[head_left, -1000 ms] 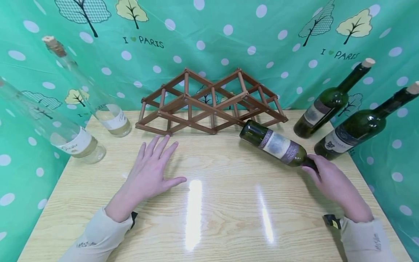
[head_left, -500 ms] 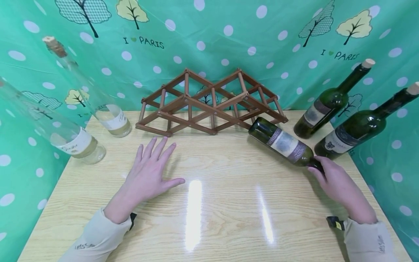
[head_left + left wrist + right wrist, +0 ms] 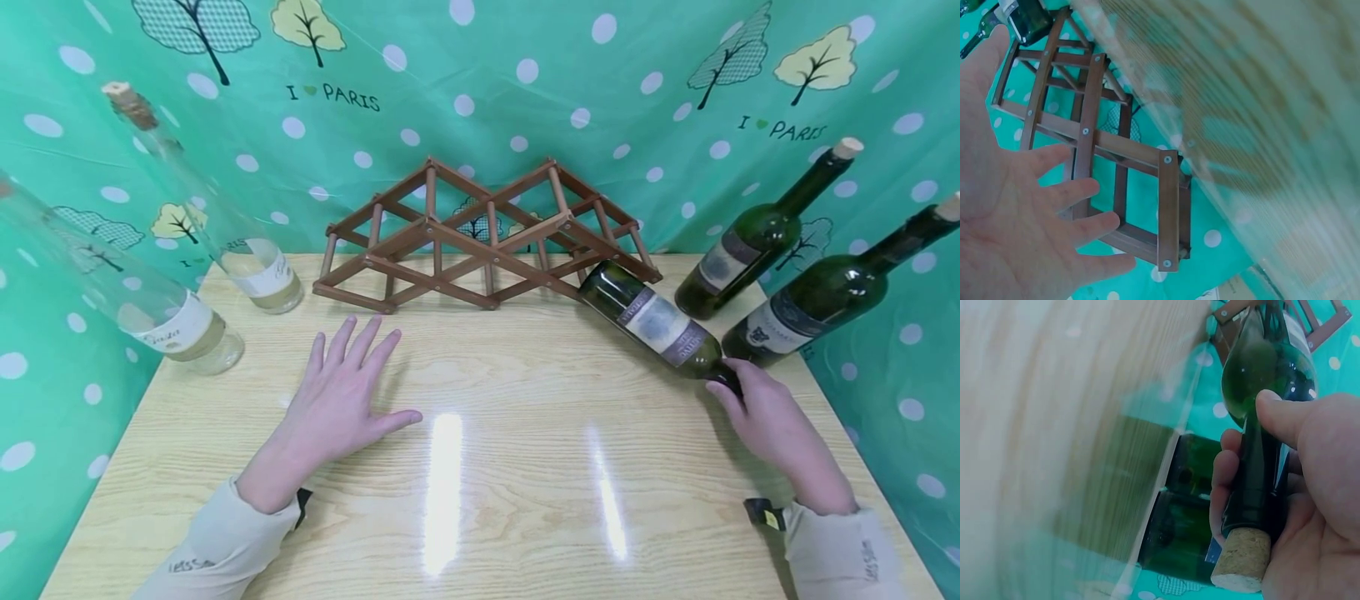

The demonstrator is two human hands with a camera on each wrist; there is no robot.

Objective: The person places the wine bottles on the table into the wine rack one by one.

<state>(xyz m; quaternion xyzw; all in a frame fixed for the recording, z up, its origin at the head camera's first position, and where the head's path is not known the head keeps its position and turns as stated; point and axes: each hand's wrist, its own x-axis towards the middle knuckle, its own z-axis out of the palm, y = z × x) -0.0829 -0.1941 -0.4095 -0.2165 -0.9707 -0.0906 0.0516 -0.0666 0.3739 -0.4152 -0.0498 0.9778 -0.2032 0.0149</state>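
My right hand [image 3: 776, 417] grips a dark green wine bottle [image 3: 656, 321] by its neck, thumb along the glass in the right wrist view. Its cork [image 3: 1242, 557] sticks out past my palm. Tilted on its side, the bottle points its base at the right end of a brown wooden wine rack [image 3: 491, 242], overlapping the front bars there. My left hand [image 3: 337, 404] is spread flat with fingers apart, over the table in front of the rack's left end. In the left wrist view its palm and fingers [image 3: 1079, 194] hold nothing.
Two corked green bottles [image 3: 806, 308] stand right of the held one, close to it. Two tall clear bottles [image 3: 180, 325] with pale liquid stand at the left. A green dotted curtain [image 3: 510, 108] hangs behind the light wood table [image 3: 525, 483].
My right hand has moved slightly right, and the bottle's base has swung right and up towards the rack's right end. My left hand has drawn back a little.
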